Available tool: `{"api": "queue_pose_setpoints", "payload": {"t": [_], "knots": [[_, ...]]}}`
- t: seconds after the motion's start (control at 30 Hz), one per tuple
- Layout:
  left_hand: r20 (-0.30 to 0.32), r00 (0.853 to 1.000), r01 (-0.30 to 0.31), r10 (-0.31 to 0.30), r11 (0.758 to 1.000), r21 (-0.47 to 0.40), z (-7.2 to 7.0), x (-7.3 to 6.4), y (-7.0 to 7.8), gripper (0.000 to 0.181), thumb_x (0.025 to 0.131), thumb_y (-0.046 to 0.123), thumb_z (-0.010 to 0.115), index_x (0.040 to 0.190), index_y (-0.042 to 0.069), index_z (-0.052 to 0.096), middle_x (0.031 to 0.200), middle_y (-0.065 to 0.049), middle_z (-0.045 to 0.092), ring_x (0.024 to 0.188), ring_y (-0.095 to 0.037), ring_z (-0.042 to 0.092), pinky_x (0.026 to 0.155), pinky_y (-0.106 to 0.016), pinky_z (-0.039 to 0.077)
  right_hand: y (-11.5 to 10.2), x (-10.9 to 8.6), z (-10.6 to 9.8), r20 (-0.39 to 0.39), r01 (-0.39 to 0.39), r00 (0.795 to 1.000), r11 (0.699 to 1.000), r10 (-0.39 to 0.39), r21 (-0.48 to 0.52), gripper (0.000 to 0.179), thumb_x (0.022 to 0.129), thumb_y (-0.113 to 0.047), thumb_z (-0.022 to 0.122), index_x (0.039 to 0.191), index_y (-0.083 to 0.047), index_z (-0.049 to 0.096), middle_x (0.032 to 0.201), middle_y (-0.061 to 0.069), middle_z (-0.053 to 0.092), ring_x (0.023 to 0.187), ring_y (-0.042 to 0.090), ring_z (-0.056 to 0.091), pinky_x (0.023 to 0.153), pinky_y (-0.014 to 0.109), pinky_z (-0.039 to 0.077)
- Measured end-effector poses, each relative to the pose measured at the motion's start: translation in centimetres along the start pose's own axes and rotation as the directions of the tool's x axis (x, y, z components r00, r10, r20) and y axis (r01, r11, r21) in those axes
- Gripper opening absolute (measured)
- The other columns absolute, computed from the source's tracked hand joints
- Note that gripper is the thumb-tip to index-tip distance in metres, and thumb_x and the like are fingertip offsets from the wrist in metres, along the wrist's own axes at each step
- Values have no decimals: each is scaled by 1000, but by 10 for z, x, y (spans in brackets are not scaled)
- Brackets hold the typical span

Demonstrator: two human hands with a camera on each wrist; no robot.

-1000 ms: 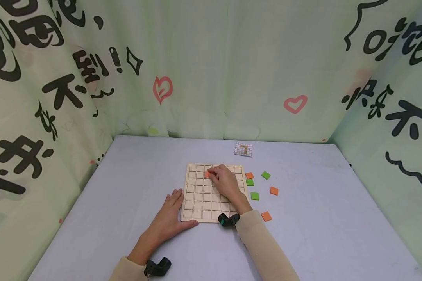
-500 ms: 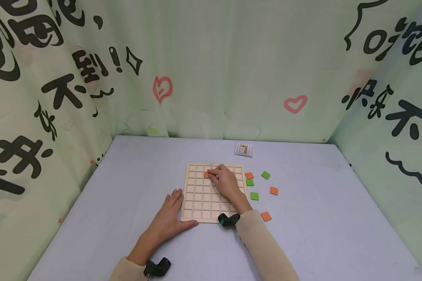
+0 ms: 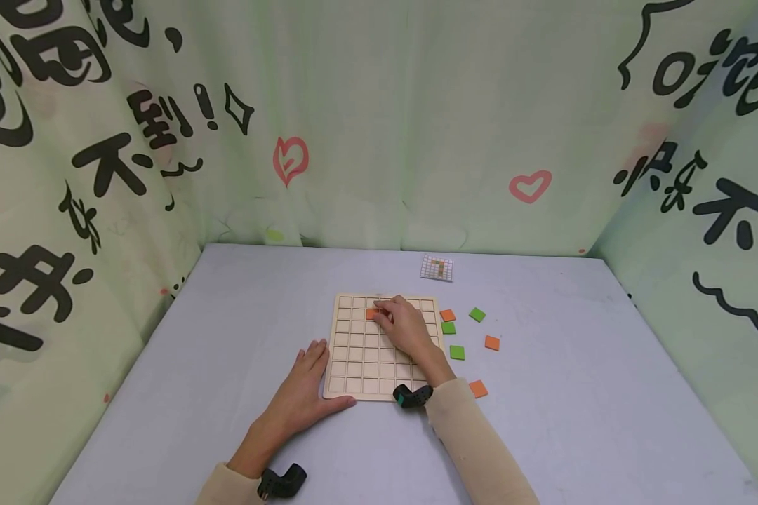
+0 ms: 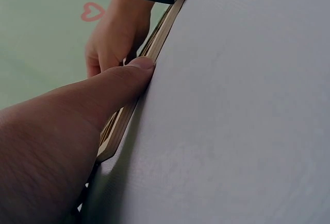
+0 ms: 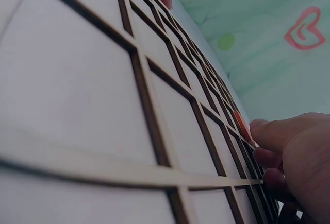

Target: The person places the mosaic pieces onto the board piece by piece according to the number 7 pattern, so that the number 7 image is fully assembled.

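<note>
A square wooden grid board (image 3: 355, 369) lies on the table in the head view. My left hand (image 3: 304, 388) rests at its lower left corner, fingers spread along the left side. In the left wrist view the thumb (image 4: 124, 82) touches the board's near edge. Over the board's upper part, my right hand (image 3: 407, 330) has its fingers curled and pinches an orange square tile (image 3: 370, 314) at a cell near the top. The right wrist view shows the thumb (image 5: 276, 134) against this tile; the other fingertips are partly hidden.
Right of the board lie loose orange tiles, such as one nearby (image 3: 478, 389), and green tiles, one of them (image 3: 457, 353) close to the board. A small patterned grid card (image 3: 437, 268) lies behind the board. Printed curtains (image 3: 404, 126) enclose the table's back and sides.
The orange tile at my right fingertips has shifted very slightly left. Both hands have otherwise stayed almost still, and the loose tiles have not moved.
</note>
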State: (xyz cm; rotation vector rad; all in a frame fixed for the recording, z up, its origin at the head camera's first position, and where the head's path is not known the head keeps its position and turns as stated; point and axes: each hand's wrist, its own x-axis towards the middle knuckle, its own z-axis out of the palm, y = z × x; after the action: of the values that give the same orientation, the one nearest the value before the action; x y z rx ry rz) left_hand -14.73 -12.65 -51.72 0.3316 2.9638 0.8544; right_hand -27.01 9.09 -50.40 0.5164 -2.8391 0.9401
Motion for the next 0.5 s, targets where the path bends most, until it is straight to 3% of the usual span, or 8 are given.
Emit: {"api": "queue_pose_setpoints", "payload": {"t": [0.5], "knots": [[-2,1000,-11,11,1000,-10,-1,-1,1,107,79,62,75,154,-3,34,163,-18,32,155,-33,22,129,-48,19,-2,-4,-4,25,-23,999,999,22,48,38,96,-22,68,129,-5,66,98,8,64,81,17,54,70,31,47]]}}
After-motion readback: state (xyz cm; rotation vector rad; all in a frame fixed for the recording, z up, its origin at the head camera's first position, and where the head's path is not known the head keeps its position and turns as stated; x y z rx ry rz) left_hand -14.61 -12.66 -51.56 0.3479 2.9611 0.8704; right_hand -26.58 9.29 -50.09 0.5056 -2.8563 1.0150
